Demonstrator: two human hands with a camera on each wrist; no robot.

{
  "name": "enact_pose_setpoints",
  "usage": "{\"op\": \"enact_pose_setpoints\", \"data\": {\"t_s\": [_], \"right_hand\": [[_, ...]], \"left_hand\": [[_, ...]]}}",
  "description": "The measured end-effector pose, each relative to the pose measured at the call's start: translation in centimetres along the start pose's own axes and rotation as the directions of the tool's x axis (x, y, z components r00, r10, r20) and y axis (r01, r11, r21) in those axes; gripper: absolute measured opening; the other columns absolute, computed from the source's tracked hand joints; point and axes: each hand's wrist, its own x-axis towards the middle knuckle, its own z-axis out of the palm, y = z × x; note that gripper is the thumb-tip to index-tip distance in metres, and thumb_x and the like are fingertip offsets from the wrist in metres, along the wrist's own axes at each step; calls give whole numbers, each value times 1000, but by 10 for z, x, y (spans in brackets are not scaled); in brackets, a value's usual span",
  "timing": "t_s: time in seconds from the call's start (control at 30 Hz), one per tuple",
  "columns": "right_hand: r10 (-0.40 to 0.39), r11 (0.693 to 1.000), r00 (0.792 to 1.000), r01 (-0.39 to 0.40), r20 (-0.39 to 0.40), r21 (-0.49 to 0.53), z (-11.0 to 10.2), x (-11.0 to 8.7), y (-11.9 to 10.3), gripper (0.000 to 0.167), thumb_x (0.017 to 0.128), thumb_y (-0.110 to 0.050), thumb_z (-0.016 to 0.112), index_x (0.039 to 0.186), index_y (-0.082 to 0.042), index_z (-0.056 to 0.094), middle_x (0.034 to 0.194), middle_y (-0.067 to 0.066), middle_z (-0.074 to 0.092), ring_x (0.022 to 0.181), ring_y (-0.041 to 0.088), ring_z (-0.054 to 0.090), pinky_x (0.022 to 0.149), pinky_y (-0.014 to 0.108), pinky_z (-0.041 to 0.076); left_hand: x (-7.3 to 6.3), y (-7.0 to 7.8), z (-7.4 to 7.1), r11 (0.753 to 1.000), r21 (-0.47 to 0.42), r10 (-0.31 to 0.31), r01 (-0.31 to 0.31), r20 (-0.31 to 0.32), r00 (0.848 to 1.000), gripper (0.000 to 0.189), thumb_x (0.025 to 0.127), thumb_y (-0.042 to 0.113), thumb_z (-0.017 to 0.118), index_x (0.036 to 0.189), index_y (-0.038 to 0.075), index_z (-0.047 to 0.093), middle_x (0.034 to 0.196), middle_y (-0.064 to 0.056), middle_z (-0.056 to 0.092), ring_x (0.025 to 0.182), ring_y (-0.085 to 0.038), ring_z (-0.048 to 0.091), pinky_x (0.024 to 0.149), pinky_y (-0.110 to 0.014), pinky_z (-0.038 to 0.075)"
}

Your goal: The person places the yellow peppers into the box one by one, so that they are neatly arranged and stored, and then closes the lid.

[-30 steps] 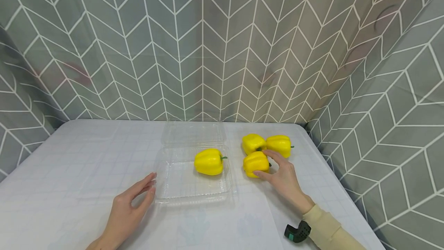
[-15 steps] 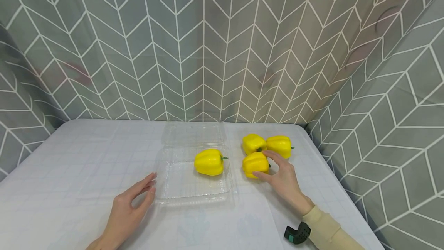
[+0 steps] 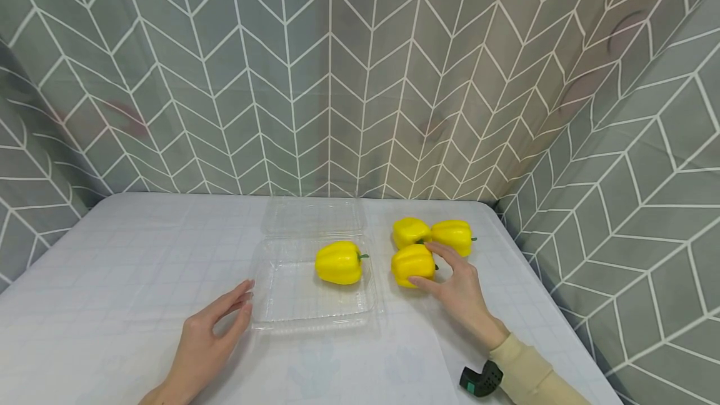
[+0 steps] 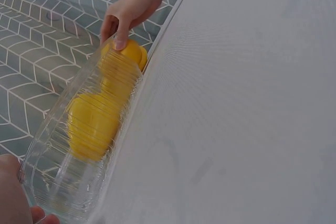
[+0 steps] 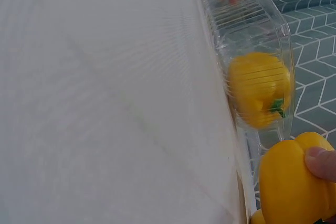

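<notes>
A yellow bell pepper [image 3: 413, 265] is pinched between the thumb and fingers of my right hand [image 3: 464, 289], its stem toward the palm. In the right wrist view my thumb presses on the side of this pepper [image 5: 294, 182]. Left of it lies a clear plastic clamshell container [image 3: 292, 317], its lid folded back. One yellow pepper [image 3: 339, 262] rests on its side in the container's right half. My left hand [image 3: 205, 336] stays at the container's left edge with fingers extended, fingertips right at the rim. The left wrist view shows that hand [image 4: 16, 198] beside the clear wall.
Two more yellow peppers [image 3: 410, 232] [image 3: 452, 236] lie together behind my right hand. A black wrist device [image 3: 482, 379] sits by the right sleeve [image 3: 529, 367]. The white-covered table [image 3: 140, 255] ends at a grey patterned curtain [image 3: 304, 80].
The pepper in my right hand has shifted slightly left and up from where it was. My left hand, the container and the other peppers look the same.
</notes>
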Motion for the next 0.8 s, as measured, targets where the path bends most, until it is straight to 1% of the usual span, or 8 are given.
{"op": "enact_pose_setpoints", "data": {"t_s": [0.13, 0.33, 0.43, 0.57, 0.67, 0.8], "right_hand": [[-6, 1000, 1000, 6, -8, 8, 0, 0, -3, 70, 68, -23, 93, 130, -9, 64, 134, 8, 64, 129, 28, 56, 108, 47, 45], [-12, 1000, 1000, 12, -16, 15, -1, 2, -8, 70, 68, -24, 93, 130, -10, 64, 134, 8, 64, 127, 28, 57, 108, 47, 45], [-12, 1000, 1000, 12, -19, 22, -1, 3, -10, 70, 68, -24, 94, 130, -10, 64, 133, 6, 64, 126, 27, 58, 108, 46, 45], [-19, 1000, 999, 19, -30, 22, -2, 4, -13, 70, 68, -23, 94, 130, -11, 64, 132, 6, 65, 124, 27, 59, 107, 47, 46], [-32, 999, 998, 33, -47, 14, -2, 6, -16, 69, 68, -23, 94, 130, -10, 64, 132, 7, 65, 122, 28, 61, 106, 48, 47], [-46, 999, 996, 47, -72, 11, -3, 8, -20, 70, 68, -23, 94, 129, -10, 64, 132, 7, 65, 121, 27, 61, 106, 47, 48]], "left_hand": [[0, 2, 0, 1000, -4, -1, 1, -3, 1000, 43, 89, -2, 71, 131, 6, 65, 119, -9, 73, 99, 7, 66, 95, -1, 40], [0, 1, 0, 1000, -3, -3, 3, -2, 1000, 43, 88, -2, 71, 131, 7, 66, 118, -9, 73, 98, 6, 67, 95, -1, 40], [0, 1, 0, 1000, -3, -3, 3, -3, 1000, 43, 89, -3, 71, 130, 6, 66, 117, -10, 73, 98, 6, 67, 95, -1, 40], [0, 0, 0, 1000, 6, 0, 0, -1, 1000, 43, 88, -3, 70, 130, 5, 65, 116, -12, 73, 99, 9, 65, 95, -1, 40], [1, -2, 0, 1000, 14, 5, -5, 3, 1000, 43, 88, -4, 71, 130, 5, 65, 118, -11, 73, 100, 11, 64, 95, -1, 40], [1, -3, 0, 1000, 11, 10, -10, 5, 1000, 43, 88, -4, 70, 130, 4, 65, 119, -9, 73, 100, 10, 65, 95, -1, 40]]}}
